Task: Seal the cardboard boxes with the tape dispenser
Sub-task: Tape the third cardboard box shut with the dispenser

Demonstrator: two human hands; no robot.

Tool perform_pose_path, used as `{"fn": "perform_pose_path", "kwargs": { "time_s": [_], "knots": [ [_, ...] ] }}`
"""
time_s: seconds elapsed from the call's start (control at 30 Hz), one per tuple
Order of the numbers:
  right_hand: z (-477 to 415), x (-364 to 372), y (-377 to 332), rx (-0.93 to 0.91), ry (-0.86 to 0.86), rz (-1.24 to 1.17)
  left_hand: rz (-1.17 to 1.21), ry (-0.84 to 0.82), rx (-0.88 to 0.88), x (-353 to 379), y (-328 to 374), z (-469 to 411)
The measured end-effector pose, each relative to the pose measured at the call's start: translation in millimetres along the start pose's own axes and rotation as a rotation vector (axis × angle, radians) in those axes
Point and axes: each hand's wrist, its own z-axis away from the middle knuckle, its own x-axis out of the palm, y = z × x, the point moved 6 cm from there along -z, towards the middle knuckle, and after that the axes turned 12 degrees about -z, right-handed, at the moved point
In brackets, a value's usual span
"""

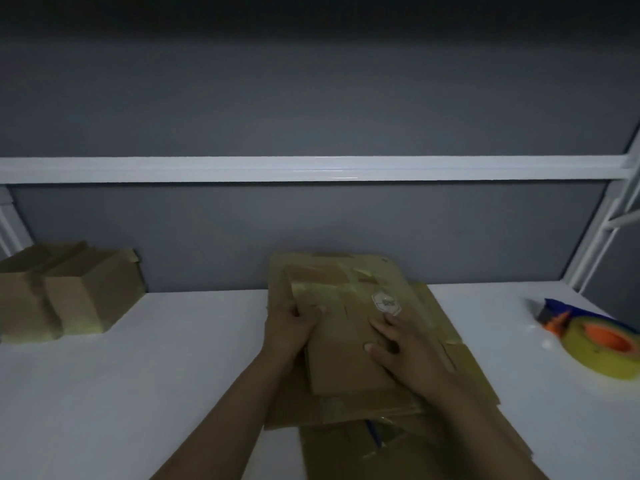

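Note:
A pile of flattened brown cardboard boxes (349, 299) lies on the white table in front of me, some with old tape on them. My left hand (289, 329) grips the left edge of the top flat box, fingers curled round it. My right hand (403, 351) rests flat on that box's face with fingers spread. The tape dispenser (595, 341), blue and orange with a yellow-green roll of tape, sits on the table at the far right, well away from both hands.
Two assembled, taped cardboard boxes (65, 292) stand at the back left of the white table (156, 358). A grey wall panel with a white rail (311, 169) closes the back. A white metal frame (602, 237) rises at the right.

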Motion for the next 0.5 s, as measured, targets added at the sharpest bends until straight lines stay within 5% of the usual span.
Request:
{"fn": "perform_pose_path", "kwargs": {
  "time_s": [0.13,0.37,0.5],
  "knots": [
    [8,-11,1,-0.002,0.075,-0.121,0.248,-0.182,-0.055,26,7,-7],
    [-4,-96,25,0.023,0.426,-0.192,0.297,-0.123,0.147,59,71,-13],
    [3,-160,68,0.036,0.653,-0.498,0.310,-0.205,0.212,103,94,-9]
  ]
}}
